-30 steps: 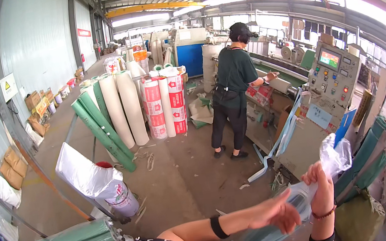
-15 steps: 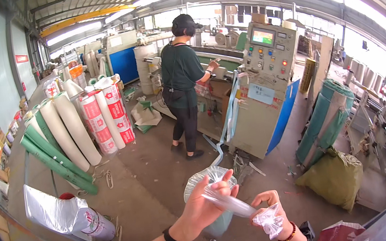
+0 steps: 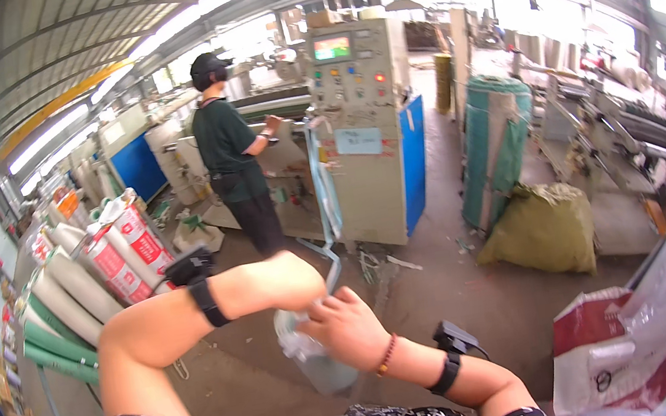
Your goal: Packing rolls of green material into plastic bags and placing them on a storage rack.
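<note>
Both hands meet near the chest: the right hand [image 3: 349,325] closes on the clear plastic bag [image 3: 316,359] hanging beneath it, the left hand [image 3: 288,281] pinches its top. Earlier they were apart. Farther off, a person [image 3: 239,178] stands at the control cabinet [image 3: 365,135].

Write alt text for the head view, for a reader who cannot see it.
A person's two hands, left hand and right hand, grip a rolled clear plastic bag above a workshop floor. Beyond them a co-worker stands at a control cabinet, with wrapped rolls leaning at the left.
</note>
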`<state>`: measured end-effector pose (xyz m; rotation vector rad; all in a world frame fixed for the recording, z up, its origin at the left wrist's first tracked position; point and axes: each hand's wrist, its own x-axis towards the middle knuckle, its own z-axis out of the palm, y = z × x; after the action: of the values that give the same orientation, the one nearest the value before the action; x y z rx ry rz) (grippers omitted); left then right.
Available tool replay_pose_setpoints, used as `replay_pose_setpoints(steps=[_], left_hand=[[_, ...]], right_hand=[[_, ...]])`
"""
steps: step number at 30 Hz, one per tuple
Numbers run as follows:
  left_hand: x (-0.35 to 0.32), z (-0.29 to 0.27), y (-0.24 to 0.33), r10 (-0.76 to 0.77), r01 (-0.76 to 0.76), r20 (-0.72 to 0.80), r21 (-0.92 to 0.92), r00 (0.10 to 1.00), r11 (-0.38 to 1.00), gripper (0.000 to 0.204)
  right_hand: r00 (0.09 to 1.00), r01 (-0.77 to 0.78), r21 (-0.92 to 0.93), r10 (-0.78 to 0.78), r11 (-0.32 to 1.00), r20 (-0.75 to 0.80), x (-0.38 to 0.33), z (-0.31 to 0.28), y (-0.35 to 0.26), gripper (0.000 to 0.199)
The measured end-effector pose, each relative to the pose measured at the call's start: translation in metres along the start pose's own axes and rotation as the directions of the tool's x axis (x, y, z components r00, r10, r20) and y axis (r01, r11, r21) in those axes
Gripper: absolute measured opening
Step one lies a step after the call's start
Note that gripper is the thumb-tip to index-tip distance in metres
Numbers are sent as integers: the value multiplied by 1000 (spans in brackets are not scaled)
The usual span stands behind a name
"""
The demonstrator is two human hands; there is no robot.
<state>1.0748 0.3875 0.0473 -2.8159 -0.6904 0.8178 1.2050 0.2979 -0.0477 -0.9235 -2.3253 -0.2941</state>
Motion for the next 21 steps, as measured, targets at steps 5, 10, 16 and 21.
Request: replay_pose_setpoints(steps=[5,10,16,21], left_hand=[[-22,43,-5,-83,82,-562,-26,823,996,18],[-15,116,30,-431,-97,-850,-477,302,873,29],[5,127,71,-276,-320,-932,-341,234,884,30],[31,138,86,-504,-471,-792,-610,343,637,26]], right_hand=[[984,-150,254,169,955,-55,-2,15,11,18],[787,-535,834,438,135,434,-36,-6,23,13],[705,-630,776,439,31,556,-30,-15,49,18],[763,-572,614,627,544,156,-27,6,27,30]])
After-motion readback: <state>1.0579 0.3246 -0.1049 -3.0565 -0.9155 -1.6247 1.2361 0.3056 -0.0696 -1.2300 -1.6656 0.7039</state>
